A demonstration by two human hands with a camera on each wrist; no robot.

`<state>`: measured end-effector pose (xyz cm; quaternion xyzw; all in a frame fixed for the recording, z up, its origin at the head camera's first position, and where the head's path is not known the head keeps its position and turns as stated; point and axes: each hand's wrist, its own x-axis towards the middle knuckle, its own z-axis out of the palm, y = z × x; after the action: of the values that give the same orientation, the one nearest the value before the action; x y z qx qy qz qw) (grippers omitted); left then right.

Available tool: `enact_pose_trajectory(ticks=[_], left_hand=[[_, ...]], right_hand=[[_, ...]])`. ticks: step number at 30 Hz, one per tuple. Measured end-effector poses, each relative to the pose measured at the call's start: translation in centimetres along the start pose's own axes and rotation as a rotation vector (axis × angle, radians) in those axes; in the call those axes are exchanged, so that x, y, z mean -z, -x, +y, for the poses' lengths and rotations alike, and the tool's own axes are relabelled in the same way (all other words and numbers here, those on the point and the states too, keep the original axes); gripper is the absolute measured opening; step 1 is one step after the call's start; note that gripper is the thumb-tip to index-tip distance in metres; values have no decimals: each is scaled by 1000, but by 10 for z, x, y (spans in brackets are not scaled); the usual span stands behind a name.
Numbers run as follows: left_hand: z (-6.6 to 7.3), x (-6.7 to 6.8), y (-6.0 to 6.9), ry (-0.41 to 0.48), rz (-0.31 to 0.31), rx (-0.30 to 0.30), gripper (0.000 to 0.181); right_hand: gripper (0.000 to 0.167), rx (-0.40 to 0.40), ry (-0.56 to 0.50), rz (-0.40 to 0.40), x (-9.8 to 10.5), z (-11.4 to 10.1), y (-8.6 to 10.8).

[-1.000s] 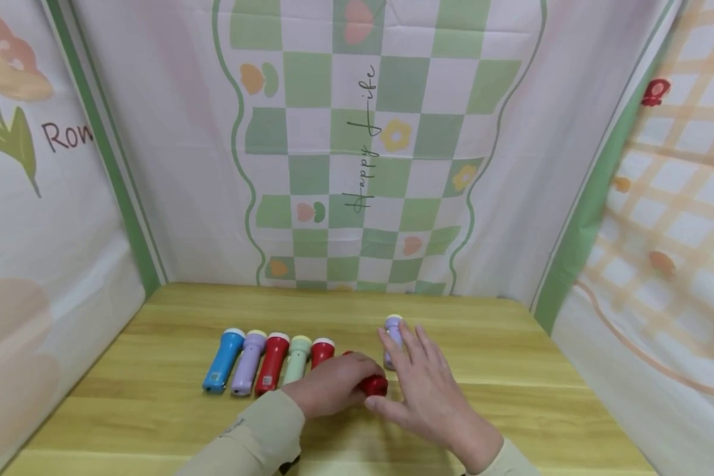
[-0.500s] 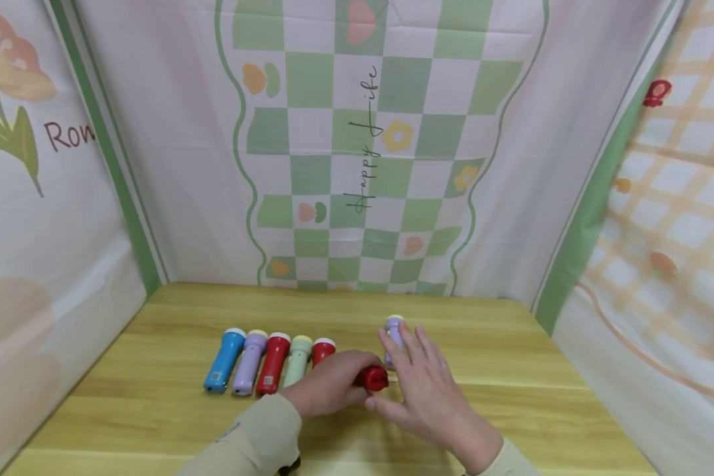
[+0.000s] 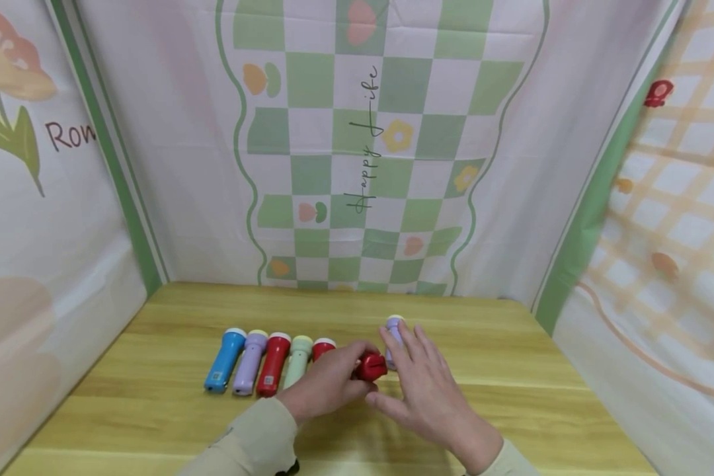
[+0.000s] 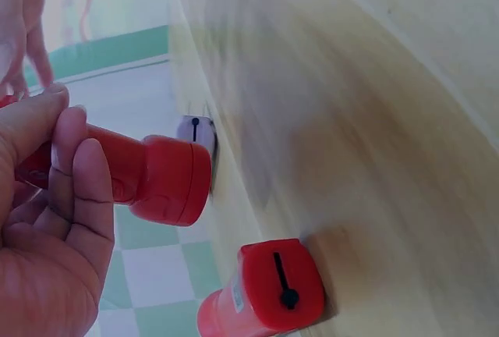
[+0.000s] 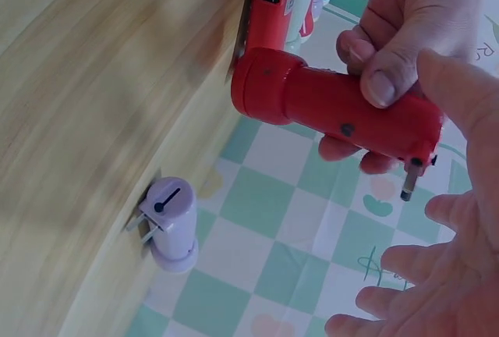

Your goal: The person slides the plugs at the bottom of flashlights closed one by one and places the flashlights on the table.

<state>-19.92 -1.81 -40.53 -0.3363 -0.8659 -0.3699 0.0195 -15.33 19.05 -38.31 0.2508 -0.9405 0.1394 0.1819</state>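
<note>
My left hand (image 3: 327, 387) grips a red flashlight (image 3: 371, 367) by its body; in the right wrist view the flashlight (image 5: 335, 107) is held above the table, with a small metal prong sticking out near its tail end. My right hand (image 3: 434, 396) is spread, fingers straight, beside the tail end of the flashlight; in the right wrist view this hand (image 5: 460, 274) holds nothing. A purple flashlight (image 3: 395, 334) lies on the table behind my right fingers, two prongs out from its end in the right wrist view (image 5: 173, 220).
On the left of the wooden table (image 3: 125, 410) lies a row of flashlights: blue (image 3: 224, 360), purple (image 3: 250, 363), red (image 3: 273, 363), green (image 3: 298, 360) and another red one (image 3: 323, 348), partly behind my left hand. Patterned cloth (image 3: 309, 132) hangs around the table.
The red flashlight in my left hand has risen slightly and its visible end has turned. The left fingers have shifted on it. My right hand has stayed nearly still.
</note>
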Motion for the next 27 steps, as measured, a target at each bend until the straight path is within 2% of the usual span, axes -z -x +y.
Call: enact_pose_trajectory(ticks=[8, 18, 23, 27], left_hand=[[5, 5, 7, 4, 22, -41, 34], [11, 9, 13, 126, -17, 30, 29], [13, 11, 15, 147, -16, 61, 27], [16, 15, 17, 159, -16, 74, 26]], right_hand=[[94, 39, -13, 64, 0, 0, -3], [86, 42, -51, 80, 2, -2, -6], [82, 43, -64, 79, 4, -3, -6], [78, 78, -62, 117, 4, -3, -6]])
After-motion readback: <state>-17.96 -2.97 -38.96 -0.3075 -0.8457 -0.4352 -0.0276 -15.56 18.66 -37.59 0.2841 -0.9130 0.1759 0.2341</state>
